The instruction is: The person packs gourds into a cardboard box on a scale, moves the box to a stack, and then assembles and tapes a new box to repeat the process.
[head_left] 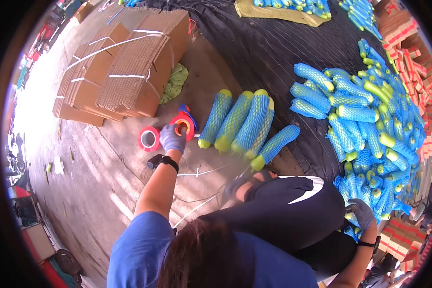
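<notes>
My left hand, in a grey glove, is closed on the red rim of a tape dispenser with a blue part on its far side. Just left of that hand, a red-edged tape roll lies on the floor. A short row of long green gourds in blue mesh sleeves lies to the right of the dispenser, with one sleeved gourd angled nearer my legs. Down at the right, my gloved right hand is beside my knee, next to a big heap of sleeved gourds; its fingertips are partly hidden.
Strapped stacks of flat cardboard boxes stand at the upper left, with a green leaf beside them. White strapping trails over the concrete before my feet. Black sheeting covers the far ground. Red-and-tan cartons line the right side.
</notes>
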The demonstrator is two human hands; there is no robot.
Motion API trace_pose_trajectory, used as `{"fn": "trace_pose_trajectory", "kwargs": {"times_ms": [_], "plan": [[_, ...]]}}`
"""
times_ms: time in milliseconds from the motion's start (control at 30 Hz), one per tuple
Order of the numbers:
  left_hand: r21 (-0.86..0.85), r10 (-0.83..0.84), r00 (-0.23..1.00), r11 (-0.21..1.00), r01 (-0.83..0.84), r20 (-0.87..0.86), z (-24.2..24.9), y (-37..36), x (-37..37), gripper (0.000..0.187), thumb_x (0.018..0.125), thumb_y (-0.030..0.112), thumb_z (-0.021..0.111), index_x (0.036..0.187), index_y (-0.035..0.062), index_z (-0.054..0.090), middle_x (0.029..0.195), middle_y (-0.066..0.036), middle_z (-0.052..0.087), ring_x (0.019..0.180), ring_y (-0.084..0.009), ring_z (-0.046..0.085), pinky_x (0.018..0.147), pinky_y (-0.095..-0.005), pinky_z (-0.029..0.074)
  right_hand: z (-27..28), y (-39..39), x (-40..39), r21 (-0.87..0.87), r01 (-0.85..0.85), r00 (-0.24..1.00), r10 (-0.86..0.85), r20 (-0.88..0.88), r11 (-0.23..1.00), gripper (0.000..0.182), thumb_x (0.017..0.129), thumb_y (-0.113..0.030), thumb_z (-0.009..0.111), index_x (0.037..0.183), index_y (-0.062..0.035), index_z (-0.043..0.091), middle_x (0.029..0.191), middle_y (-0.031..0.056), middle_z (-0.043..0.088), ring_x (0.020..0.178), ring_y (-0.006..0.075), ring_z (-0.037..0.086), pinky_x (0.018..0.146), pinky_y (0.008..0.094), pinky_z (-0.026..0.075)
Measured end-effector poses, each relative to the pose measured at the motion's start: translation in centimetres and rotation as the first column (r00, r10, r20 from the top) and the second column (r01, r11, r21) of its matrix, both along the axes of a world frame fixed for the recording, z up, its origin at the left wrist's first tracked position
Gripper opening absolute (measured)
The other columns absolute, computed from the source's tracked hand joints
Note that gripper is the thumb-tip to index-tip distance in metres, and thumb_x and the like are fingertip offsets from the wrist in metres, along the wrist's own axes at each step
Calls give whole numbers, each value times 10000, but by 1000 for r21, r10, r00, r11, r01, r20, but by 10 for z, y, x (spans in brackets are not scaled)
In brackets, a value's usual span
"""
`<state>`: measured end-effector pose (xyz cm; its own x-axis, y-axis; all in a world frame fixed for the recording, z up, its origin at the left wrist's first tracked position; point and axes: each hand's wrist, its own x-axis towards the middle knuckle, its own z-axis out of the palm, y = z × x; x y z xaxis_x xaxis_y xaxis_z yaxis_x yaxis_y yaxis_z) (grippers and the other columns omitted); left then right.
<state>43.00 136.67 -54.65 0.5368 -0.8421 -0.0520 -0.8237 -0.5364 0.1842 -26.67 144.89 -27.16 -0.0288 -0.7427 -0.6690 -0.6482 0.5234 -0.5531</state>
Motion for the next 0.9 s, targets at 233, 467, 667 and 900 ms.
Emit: {"fn": "trace_pose_trajectory", "kwargs": {"times_ms": [233,467,667,900], "plan": [[430,-327,921,877,214,210,-53,-12,-5,339,789,389,719,1049,173,707,1137,-75,686,1153,-255,576,937,-451,435,-9,-22,1,-50,-27,998,30,60,998,448,945,-333,617,1234,8,582,990,130,694,899,198,658,831,330,517],[-107,-425,883,905,412,-197,99,22,-48,374,729,428,750,887,96,685,896,-154,684,895,-378,624,822,-475,484,25,-74,65,-495,-148,981,190,36,856,485,935,-401,652,1154,32,631,1034,122,671,956,184,638,861,317,502],[-666,-857,512,417,619,-61,263,16,-150,384,667,277,781,949,75,616,889,-124,594,855,-354,577,757,-472,462,65,-122,220,-79,34,649,38,759,996,1125,685,-609,804,1498,6,329,1358,209,543,1260,320,534,1119,442,359],[-644,-949,312,212,735,43,321,-9,-194,483,719,382,787,1054,77,620,959,-121,606,927,-348,579,827,-457,458,72,-130,293,-1,84,370,-30,929,996,852,771,-374,805,1429,-15,400,1330,176,555,1216,303,569,1053,464,476]]}}
